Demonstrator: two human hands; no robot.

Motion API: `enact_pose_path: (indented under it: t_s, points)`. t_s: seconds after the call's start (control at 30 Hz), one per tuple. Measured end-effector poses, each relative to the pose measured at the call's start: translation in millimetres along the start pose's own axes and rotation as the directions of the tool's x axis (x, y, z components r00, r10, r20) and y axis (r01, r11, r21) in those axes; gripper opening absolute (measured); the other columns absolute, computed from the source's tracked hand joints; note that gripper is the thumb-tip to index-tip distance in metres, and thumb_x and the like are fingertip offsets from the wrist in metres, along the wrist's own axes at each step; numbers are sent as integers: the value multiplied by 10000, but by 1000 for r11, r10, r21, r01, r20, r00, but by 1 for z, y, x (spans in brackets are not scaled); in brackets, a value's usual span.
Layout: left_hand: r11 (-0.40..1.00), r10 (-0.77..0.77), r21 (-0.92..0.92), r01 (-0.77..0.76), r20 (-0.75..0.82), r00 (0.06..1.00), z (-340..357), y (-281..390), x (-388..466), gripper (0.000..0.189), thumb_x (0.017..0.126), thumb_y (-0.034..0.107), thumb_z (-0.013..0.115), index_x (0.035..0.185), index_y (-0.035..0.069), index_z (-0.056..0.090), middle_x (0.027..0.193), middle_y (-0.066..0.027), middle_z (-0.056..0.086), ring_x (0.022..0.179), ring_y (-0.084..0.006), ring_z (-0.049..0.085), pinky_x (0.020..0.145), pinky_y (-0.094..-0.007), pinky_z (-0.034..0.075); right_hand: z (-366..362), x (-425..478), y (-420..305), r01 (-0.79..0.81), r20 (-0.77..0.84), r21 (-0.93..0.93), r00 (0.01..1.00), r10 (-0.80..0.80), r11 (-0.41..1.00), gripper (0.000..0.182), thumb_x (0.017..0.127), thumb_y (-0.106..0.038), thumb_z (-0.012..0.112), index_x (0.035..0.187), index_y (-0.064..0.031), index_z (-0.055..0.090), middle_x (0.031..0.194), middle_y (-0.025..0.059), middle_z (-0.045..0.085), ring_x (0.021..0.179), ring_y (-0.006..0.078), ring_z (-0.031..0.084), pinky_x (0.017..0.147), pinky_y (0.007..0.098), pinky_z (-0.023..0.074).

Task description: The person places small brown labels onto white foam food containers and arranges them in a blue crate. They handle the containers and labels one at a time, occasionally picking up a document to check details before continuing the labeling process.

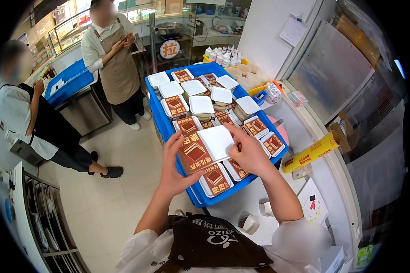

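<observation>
My left hand (pixel 176 170) grips a brown printed cardboard sleeve (pixel 194 155) by its outer edges, thumb at the near side. From the sleeve's right side projects a small box with a white lid (pixel 218 143); how far it reaches inside is hidden. My right hand (pixel 251 152) holds this box at its far right corner and side. Both are held above a blue plastic crate (pixel 171 134). In the crate stand several white-lidded boxes (pixel 201 104) without sleeves. Others wear the same printed sleeve (pixel 216 181), some lying beneath the bare ones.
Beyond the crate are white squeeze bottles (pixel 222 56) and a yellow crate (pixel 258 89) of round tubs. A yellow roll (pixel 311 152) lies right. Small containers (pixel 249 223) sit on the white table before me. Two people (pixel 118 61) stand left, near another blue crate (pixel 70 82).
</observation>
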State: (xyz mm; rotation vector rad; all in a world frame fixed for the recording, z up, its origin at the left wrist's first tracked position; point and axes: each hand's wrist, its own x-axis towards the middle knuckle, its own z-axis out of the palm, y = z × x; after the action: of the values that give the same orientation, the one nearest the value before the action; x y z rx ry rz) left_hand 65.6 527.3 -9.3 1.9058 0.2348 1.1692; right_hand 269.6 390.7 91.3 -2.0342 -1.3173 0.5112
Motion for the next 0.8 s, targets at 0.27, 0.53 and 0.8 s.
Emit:
enact_pose_path:
  t_s: [0.27, 0.53, 0.8]
  points:
    - [994, 100, -37, -102, -62, 993, 16, -5, -10, 1010, 804, 488, 780, 1579, 77, 280, 1638, -243, 169, 1520, -376, 257, 1195, -502, 317, 13, -10, 2, 37, 53, 215, 997, -49, 976, 680, 880, 38, 560, 1542, -50, 437, 764, -36, 479, 698, 48, 476, 688, 218, 422]
    - [979, 90, -172, -106, -95, 991, 32, -4, -14, 977, 934, 692, 524, 1612, 63, 211, 1666, -259, 72, 1543, -388, 197, 1204, -498, 289, 23, -15, 5, 57, 36, 313, 997, -72, 948, 694, 864, -13, 623, 1531, -31, 430, 733, 17, 508, 658, 100, 517, 648, 271, 456]
    - [996, 61, -62, -68, -100, 993, 36, -5, -22, 904, 998, 692, 366, 1614, 52, 203, 1681, -258, 63, 1558, -403, 135, 1235, -504, 169, 29, -24, -13, 16, 74, 406, 996, -50, 914, 708, 880, 92, 524, 1560, -49, 382, 788, -38, 470, 695, 34, 443, 637, 210, 380]
